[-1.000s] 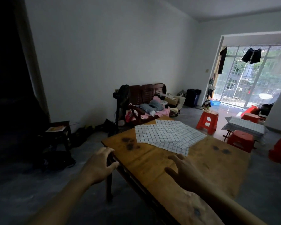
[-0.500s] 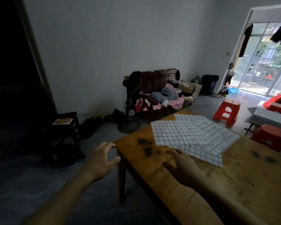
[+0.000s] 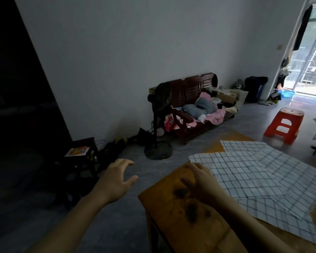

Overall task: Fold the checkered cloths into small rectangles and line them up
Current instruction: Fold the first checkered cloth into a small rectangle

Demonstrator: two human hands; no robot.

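Reaching over the table [image 3: 164,212], both hands [image 3: 202,181] are spread, empty (nearest checkered cloth [image 3: 244,172] corner is best pinched first).

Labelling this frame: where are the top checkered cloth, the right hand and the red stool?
top checkered cloth [image 3: 248,172], head view, middle of its flat face
right hand [image 3: 202,181], head view, back of hand
red stool [image 3: 285,123], head view, front leg frame
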